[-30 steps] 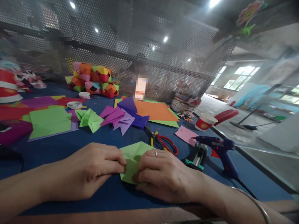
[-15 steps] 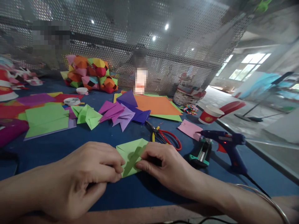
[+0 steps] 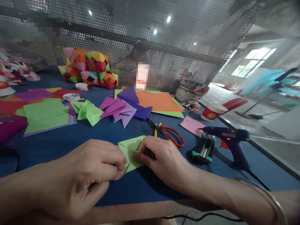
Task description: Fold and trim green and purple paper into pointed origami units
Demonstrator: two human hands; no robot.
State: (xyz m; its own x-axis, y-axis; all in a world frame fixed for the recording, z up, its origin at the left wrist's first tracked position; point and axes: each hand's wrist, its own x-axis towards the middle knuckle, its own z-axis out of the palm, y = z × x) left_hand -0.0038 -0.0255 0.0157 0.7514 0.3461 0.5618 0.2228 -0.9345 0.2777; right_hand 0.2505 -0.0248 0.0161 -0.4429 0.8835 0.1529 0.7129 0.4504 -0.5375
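A folded sheet of light green origami paper (image 3: 131, 145) lies on the blue tabletop (image 3: 131, 190) in front of me. My left hand (image 3: 90, 175), its fingers curled together, grips and presses down the paper's left edge. On the opposite side my right hand (image 3: 161, 153) pinches a flap of the same paper between thumb and forefinger, covering its right part. Just behind the right hand lie pliers (image 3: 172, 136) with red and yellow handles. Folded green (image 3: 87, 113), magenta (image 3: 112, 107), lilac (image 3: 125, 112) and dark purple paper pieces (image 3: 142, 111) sit in a row farther back.
To the right are a blue glue gun (image 3: 231, 137) with its red light on, a green-and-black cutter (image 3: 205, 150), a pink paper (image 3: 192, 125) and a paper cup (image 3: 213, 111). Stacked green sheets (image 3: 45, 115) lie left; colourful paper balls (image 3: 90, 67) stand behind.
My right fingers have shifted slightly on the green paper and now hold a flap lifted near its middle. My left hand keeps its place on the left edge. The view has tilted slightly.
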